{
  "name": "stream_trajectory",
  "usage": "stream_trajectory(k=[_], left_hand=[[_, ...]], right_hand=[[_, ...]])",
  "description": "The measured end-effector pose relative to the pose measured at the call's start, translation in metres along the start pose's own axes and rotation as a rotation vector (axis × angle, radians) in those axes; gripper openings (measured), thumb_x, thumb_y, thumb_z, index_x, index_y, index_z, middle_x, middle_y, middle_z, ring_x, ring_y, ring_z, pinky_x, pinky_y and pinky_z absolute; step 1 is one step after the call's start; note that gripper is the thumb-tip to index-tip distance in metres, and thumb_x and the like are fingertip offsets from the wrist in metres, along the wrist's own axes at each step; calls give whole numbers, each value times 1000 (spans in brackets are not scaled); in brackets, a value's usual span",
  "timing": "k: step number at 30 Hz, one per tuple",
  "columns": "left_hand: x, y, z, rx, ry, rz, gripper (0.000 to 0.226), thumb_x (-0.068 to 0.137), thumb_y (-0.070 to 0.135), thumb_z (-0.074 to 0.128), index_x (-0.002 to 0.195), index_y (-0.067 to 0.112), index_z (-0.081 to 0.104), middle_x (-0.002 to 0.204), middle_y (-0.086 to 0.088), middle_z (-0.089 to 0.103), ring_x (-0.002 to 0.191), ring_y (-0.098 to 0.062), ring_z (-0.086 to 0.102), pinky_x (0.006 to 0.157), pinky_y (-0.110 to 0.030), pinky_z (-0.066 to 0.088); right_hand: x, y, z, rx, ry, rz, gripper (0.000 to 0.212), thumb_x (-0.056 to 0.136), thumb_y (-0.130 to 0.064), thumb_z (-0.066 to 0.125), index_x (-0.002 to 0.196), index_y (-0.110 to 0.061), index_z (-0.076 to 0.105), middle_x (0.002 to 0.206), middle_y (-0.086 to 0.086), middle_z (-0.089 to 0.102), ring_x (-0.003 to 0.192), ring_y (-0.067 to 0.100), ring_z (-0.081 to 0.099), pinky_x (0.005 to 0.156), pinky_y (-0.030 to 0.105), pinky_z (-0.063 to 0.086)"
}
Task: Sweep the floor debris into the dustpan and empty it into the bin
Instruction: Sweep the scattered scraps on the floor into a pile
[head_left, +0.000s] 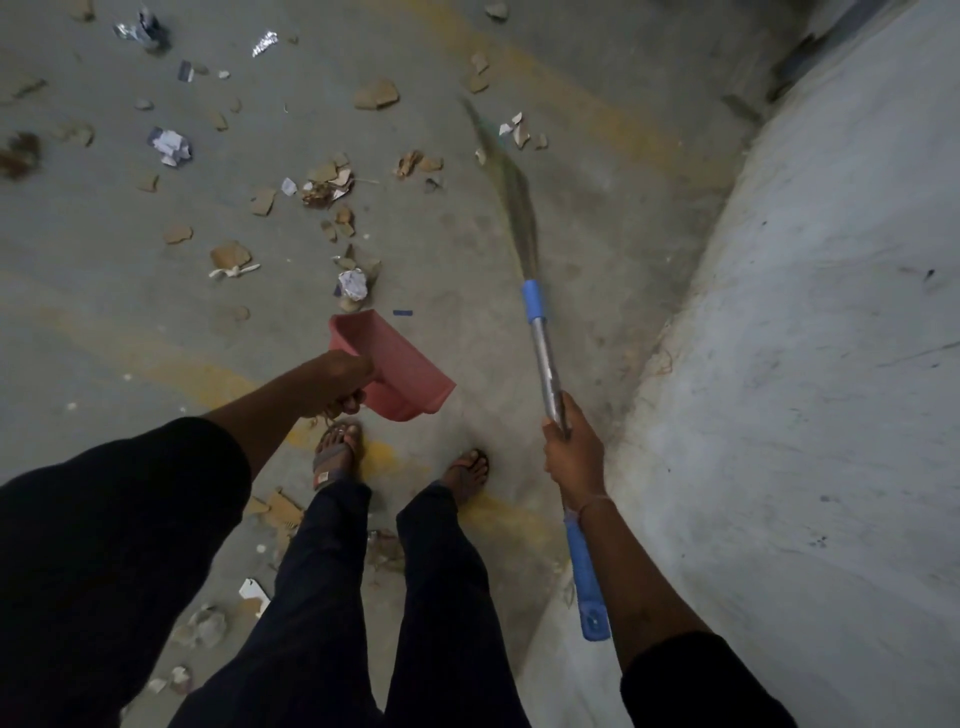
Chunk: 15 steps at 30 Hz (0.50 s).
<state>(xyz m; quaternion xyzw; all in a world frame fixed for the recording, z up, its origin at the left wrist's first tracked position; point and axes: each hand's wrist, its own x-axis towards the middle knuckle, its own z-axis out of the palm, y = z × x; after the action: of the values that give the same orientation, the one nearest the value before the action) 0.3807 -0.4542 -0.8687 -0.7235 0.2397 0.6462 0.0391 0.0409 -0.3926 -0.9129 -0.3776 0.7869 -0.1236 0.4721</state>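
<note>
Barely started tbh: left hand (340, 384) gripping the pink dustpan (400, 371), right hand (571, 452) clutching the broom (543, 353), cardboard scraps (322, 182) all over the far floor (571, 208).

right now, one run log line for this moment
left hand holds dustpan | right hand grips broom | debris unswept | bin unseen
</note>
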Motion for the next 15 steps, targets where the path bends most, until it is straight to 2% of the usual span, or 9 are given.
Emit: stream_trajectory(k=[2, 4, 7, 11, 15], left_hand=[[5, -2, 1, -16, -5, 5, 29, 103, 29, 45, 95, 3, 53, 72, -10, 50, 50, -14, 38, 44, -21, 24], [9, -5, 2, -19, -15, 7, 32, 102, 32, 47, 98, 1, 56, 72, -11, 50, 49, -14, 38, 43, -20, 25], [14, -7, 3, -21, -15, -1, 35, 101, 34, 49, 99, 1, 60, 73, -11, 51, 49, -15, 38, 45, -21, 25], [18, -3, 9, -64, -21, 23, 29, 100, 31, 52, 91, 5, 57, 68, -8, 49, 46, -13, 35, 44, -22, 24], [22, 2, 14, -80, -10, 22, 28, 100, 31, 53, 90, 6, 55, 68, -8, 50, 45, -12, 37, 43, -22, 25]], right_hand=[[13, -1, -4, 68, 29, 103, 48, 99, -27, 54, 144, -41, 49, 99, 10, 67, 65, 20, 62, 49, 29, 52], [28, -2, -4, 109, 53, 173, 44, 101, -25, 49, 144, -34, 51, 87, 10, 65, 56, 20, 59, 45, 26, 47], [53, -6, 4, 169, 104, 276, 35, 102, -19, 39, 131, -22, 59, 66, 11, 56, 43, 19, 51, 43, 27, 44], [80, -20, 16, 143, 58, 348, 34, 102, -11, 35, 125, -11, 59, 72, 15, 54, 45, 21, 48, 40, 24, 42], [93, -40, 34, 52, -11, 264, 32, 102, -15, 41, 127, -12, 60, 76, 12, 59, 45, 22, 52, 38, 23, 43]])
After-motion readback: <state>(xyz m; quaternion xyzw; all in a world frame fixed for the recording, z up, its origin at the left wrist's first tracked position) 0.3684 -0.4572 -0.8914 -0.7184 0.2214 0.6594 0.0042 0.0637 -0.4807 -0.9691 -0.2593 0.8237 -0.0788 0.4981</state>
